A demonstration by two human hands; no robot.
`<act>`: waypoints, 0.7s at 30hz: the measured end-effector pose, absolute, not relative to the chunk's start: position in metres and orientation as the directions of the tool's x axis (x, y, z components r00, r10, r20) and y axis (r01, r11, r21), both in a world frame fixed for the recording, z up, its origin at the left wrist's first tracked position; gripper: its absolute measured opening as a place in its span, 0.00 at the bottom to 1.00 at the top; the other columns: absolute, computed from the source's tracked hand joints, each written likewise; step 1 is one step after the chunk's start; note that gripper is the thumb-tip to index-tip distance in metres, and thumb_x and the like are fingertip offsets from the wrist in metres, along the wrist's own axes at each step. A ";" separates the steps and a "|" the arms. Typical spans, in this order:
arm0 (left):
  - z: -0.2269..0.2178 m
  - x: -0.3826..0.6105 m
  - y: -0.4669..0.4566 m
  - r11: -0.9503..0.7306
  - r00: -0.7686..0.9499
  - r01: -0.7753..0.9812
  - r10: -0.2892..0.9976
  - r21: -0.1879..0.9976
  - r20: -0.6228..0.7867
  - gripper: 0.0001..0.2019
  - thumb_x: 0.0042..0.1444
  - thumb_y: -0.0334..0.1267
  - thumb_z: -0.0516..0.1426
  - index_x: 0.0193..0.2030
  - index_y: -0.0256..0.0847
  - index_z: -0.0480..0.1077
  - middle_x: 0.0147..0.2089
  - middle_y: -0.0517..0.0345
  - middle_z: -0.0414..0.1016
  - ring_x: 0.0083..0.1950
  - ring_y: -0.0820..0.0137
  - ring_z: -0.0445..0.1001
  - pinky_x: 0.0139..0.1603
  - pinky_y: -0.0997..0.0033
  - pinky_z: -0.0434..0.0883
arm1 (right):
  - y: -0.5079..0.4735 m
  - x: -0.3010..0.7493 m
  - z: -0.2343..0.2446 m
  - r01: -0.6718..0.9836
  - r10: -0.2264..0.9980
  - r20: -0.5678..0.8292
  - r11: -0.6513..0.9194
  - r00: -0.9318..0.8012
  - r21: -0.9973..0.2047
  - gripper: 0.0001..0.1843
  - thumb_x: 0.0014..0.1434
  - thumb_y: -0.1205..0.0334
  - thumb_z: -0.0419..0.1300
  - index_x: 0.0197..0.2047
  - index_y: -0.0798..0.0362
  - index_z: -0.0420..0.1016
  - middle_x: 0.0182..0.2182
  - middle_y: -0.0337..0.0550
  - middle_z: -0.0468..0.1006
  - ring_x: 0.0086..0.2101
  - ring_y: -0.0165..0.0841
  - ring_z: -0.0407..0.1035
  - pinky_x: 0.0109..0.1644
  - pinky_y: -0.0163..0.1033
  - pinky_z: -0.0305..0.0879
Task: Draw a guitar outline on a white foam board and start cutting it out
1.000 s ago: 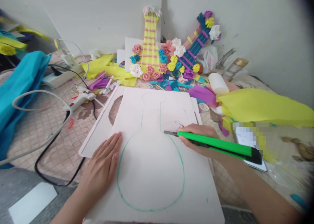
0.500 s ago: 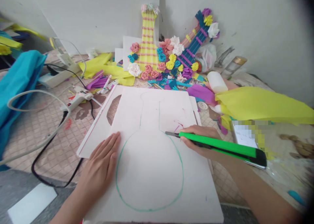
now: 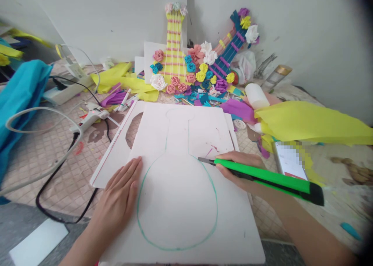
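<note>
A white board (image 3: pixel 177 203) lies in front of me, bearing a green outline of a round body with a narrow neck. My left hand (image 3: pixel 124 190) rests flat on the board's left side, fingers stretched out. In my right hand (image 3: pixel 243 167) is a green and black utility knife (image 3: pixel 268 176), its blade extended. The blade tip is at the outline's right shoulder, where neck meets round body; I cannot tell if it has entered the board. The fingers under the knife are partly hidden.
Behind the board stand a yellow guitar-shaped craft (image 3: pixel 175 52) and a blue one (image 3: pixel 231 50) with paper flowers. A glue gun (image 3: pixel 91 118) and cables lie left. Yellow crepe paper (image 3: pixel 314 120), a white roll (image 3: pixel 257 96) and a phone (image 3: pixel 288 161) are right. Another white board (image 3: pixel 112 153) lies underneath.
The knife in my right hand has shifted slightly to the right along the outline's shoulder, its handle end lower. My left hand stays in place on the board.
</note>
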State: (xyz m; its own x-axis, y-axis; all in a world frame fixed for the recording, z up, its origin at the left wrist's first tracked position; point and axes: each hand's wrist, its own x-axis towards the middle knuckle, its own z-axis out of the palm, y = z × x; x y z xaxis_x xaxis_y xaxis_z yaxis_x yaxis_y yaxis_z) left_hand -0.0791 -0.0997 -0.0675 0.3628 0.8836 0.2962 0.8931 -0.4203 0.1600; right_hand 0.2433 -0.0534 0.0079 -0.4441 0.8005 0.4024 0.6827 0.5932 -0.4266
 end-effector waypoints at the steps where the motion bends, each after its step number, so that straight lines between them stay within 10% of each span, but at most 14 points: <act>1: -0.068 -0.079 -0.099 -0.422 0.364 0.892 0.882 0.160 0.299 0.25 0.61 0.37 0.41 0.65 0.37 0.46 0.64 0.53 0.55 0.64 0.63 0.54 0.62 0.57 0.59 | -0.054 0.244 0.007 0.682 0.803 0.404 0.590 -0.438 -0.432 0.04 0.55 0.66 0.56 0.35 0.50 0.69 0.28 0.37 0.78 0.27 0.27 0.72 0.30 0.31 0.66; 21: -0.061 -0.084 -0.097 -0.460 0.402 0.867 0.872 0.189 0.280 0.26 0.62 0.38 0.41 0.67 0.46 0.39 0.65 0.54 0.53 0.64 0.64 0.54 0.60 0.57 0.61 | -0.058 0.235 0.020 0.746 0.939 0.163 0.340 -0.302 -0.573 0.07 0.57 0.60 0.55 0.31 0.51 0.71 0.23 0.34 0.73 0.23 0.25 0.66 0.27 0.28 0.62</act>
State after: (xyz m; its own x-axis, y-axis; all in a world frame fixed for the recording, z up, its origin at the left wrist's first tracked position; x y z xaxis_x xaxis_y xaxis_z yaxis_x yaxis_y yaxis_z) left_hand -0.0842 -0.0968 -0.0614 0.4015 0.8719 0.2804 0.8673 -0.4604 0.1894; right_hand 0.2352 -0.0585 0.0203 -0.3025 0.9391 0.1630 0.7458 0.3397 -0.5730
